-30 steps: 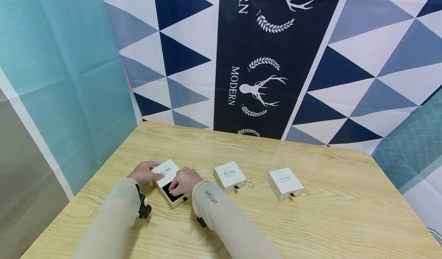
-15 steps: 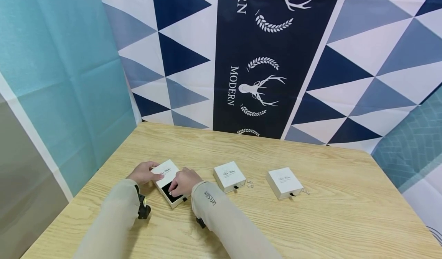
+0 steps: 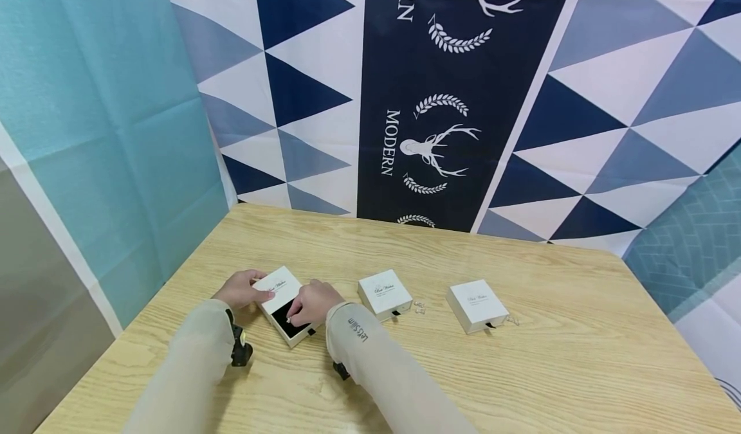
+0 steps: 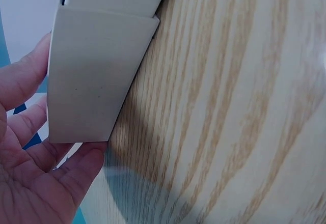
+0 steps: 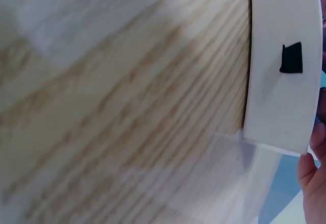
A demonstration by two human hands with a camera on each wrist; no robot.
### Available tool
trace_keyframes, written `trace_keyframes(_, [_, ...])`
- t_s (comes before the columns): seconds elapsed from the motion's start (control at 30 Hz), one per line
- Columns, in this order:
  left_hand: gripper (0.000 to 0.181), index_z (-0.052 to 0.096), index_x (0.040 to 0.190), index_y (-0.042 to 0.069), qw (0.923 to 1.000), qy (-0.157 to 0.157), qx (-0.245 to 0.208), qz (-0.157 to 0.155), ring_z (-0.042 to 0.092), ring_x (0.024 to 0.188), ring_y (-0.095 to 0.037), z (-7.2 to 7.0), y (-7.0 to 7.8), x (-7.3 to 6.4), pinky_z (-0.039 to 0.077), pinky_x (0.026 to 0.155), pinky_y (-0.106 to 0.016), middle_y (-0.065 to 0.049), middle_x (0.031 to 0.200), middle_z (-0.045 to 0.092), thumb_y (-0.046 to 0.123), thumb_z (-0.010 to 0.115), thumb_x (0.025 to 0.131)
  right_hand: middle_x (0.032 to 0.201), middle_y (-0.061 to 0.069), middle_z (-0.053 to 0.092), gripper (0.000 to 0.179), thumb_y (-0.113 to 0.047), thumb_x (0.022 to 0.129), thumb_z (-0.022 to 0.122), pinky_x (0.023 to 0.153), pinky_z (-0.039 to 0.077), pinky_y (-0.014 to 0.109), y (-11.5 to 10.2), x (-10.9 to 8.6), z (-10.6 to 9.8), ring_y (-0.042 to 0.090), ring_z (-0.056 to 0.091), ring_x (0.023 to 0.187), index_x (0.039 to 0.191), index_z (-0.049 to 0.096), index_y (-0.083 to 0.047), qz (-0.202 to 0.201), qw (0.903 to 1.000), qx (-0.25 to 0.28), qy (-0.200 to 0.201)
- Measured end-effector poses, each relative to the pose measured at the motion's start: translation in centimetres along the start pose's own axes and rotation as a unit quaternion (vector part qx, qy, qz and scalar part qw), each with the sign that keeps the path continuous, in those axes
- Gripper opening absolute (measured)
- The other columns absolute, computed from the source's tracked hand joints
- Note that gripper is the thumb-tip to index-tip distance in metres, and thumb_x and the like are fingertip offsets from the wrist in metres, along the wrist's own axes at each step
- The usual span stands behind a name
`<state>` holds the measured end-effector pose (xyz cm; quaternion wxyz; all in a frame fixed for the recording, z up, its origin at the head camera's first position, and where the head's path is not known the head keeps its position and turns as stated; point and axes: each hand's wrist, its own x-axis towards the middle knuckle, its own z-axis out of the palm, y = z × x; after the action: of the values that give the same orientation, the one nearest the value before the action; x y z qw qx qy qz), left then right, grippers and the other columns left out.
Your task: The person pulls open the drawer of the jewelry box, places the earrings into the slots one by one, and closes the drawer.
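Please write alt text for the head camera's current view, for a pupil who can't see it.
A left hand grips a partly open white drawer box while the right hand appears to pinch a tiny pale item at its black-lined drawer. Two closed white boxes, small shiny pieces beside each, sit further right on a wood-grain table.

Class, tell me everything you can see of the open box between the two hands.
The box, leftmost of three, looks like stiff white card. Its cover bears dark script; its drawer is pulled partway out toward the person, showing black lining and, on the front, a black tab. It lies angled on the wooden table. The left hand grips the cover, thumb on top; the right hand pinches a small pale piece at the lining.
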<state>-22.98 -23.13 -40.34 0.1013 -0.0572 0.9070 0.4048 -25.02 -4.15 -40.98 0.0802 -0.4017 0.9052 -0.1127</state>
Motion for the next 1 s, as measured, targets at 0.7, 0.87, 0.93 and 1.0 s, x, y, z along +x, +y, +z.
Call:
trace_keyframes(0.7, [0.051,0.049,0.129,-0.009,1.0000,-0.005,0.000,-0.005,0.051,0.103,-0.036,-0.06,-0.16,0.19,0.042,0.088,-0.047,-0.028,0.118,0.054,0.012,0.070,0.087,0.079,-0.020,0.068,0.006,-0.025,0.081,0.074,0.061,0.037,0.013,0.59,-0.48,0.23,-0.003,0.043,0.062,0.084,0.080,-0.025,0.015,0.9958,0.090,-0.001])
trace_keyframes(0.87, [0.051,0.049,0.129,-0.009,1.0000,-0.007,0.000,-0.003,0.052,0.103,-0.036,-0.03,-0.35,0.31,0.042,0.088,-0.047,-0.028,0.119,0.054,0.012,0.070,0.087,0.081,-0.020,0.067,0.008,-0.021,0.081,0.073,0.063,0.038,0.013,0.56,-0.54,0.23,-0.003,0.045,0.066,0.085,0.079,-0.024,0.026,0.9941,0.105,-0.006])
trace_keyframes(0.93, [0.051,0.049,0.129,-0.009,1.0000,-0.006,-0.002,-0.003,0.052,0.103,-0.036,-0.03,-0.36,0.33,0.043,0.088,-0.047,-0.028,0.119,0.054,0.012,0.070,0.087,0.082,-0.019,0.067,0.009,-0.019,0.081,0.073,0.065,0.038,0.014,0.57,-0.54,0.21,-0.003,0.045,0.067,0.086,0.079,-0.023,0.032,0.9920,0.122,-0.007])
trace_keyframes(1.0, [0.051,0.049,0.129,-0.009,1.0000,-0.007,0.000,-0.001,0.052,0.102,-0.036,-0.05,-0.35,0.30,0.043,0.087,-0.046,-0.028,0.118,0.054,0.012,0.070,0.087,0.082,-0.019,0.067,0.010,-0.018,0.081,0.073,0.065,0.038,0.014,0.58,-0.53,0.19,-0.003,0.045,0.066,0.087,0.079,-0.022,0.035,0.9897,0.138,-0.008])
